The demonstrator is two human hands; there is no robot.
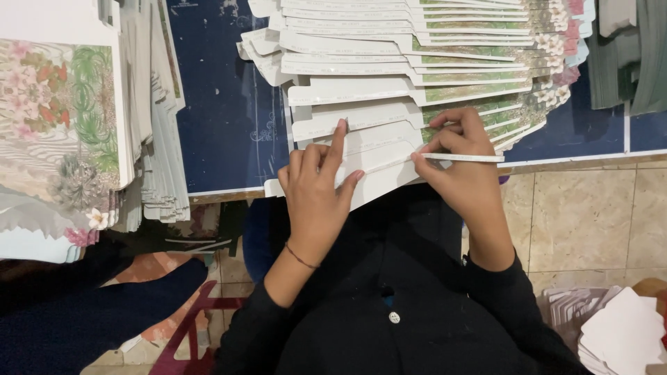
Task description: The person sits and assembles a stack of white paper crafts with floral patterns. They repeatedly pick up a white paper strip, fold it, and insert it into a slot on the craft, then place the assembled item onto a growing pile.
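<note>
While the left hand [316,191] lies flat on the nearest card of a fanned row of white die-cut cards [389,104], index finger stretched up along the card's edge, other fingers loosely curled and gripping nothing, the right hand [462,163] pinches a thin white strip [469,158] between thumb and fingertips. Strip lies roughly level, its free end sticking out to the right, past the knuckles, over the lower right part of the fan. Cards overlap like shingles, white flaps to the left, green floral print showing on their right ends; the whole row sits on a dark blue tabletop [222,118], near end just above the person's lap. A thin red cord sits on the left wrist; both sleeves are black. Left of frame: a tall stack of floral-printed sheets [59,118] standing well apart from the hands. Bottom right corner: a pile of white cut pieces [622,333] above a beige tiled floor [590,222].
</note>
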